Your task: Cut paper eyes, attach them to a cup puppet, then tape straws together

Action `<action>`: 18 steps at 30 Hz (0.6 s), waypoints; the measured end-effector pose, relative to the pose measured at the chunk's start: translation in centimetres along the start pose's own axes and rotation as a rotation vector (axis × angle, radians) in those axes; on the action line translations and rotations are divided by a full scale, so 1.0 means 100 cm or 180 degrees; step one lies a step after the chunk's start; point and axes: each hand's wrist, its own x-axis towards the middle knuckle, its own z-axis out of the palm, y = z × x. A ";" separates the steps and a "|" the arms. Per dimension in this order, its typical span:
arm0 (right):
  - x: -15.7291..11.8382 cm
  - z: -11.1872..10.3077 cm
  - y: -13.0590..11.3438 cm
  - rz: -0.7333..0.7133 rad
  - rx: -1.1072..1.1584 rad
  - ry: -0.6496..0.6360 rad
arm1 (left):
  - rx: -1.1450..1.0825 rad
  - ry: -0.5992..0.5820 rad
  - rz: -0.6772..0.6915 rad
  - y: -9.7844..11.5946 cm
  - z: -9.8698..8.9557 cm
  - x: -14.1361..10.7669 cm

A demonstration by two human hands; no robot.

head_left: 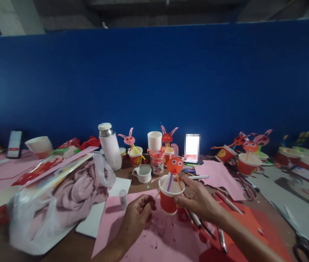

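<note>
A red paper cup (168, 202) with a white rim is tilted slightly above the pink paper (154, 236). My right hand (198, 198) grips its right side, thumb on the front and fingers round the back. From the cup rises an orange paper face (175, 165) with two round eyes, on a purple and an orange strip. My left hand (140, 211) is closed in a pinch at the cup's left side, on a thin pale strip (157, 195) that meets the cup wall. Its far end is hidden in my fingers.
Behind stand a thermos (110, 149), a white mug (143, 174), stacked paper cups (155, 141) and finished-looking cup figures (136, 156). A glue stick (122, 199) stands left. Scissors (293, 225) and several markers (229, 202) lie right. A cloth-filled plastic bag (61, 203) lies left.
</note>
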 end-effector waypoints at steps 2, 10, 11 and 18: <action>0.000 0.001 0.001 -0.0028 0.0056 -0.0005 | -0.0031 0.0051 0.0024 0.001 0.000 -0.001; 0.003 0.005 0.007 0.0003 0.0186 -0.0135 | -0.0072 0.0121 -0.0045 -0.004 -0.002 -0.001; 0.003 0.005 0.007 0.0005 0.0223 -0.0140 | -0.0067 0.0133 -0.0030 -0.004 -0.003 -0.001; 0.002 0.008 0.008 0.0094 0.0250 -0.0170 | -0.0089 0.0104 0.0019 -0.003 -0.003 -0.001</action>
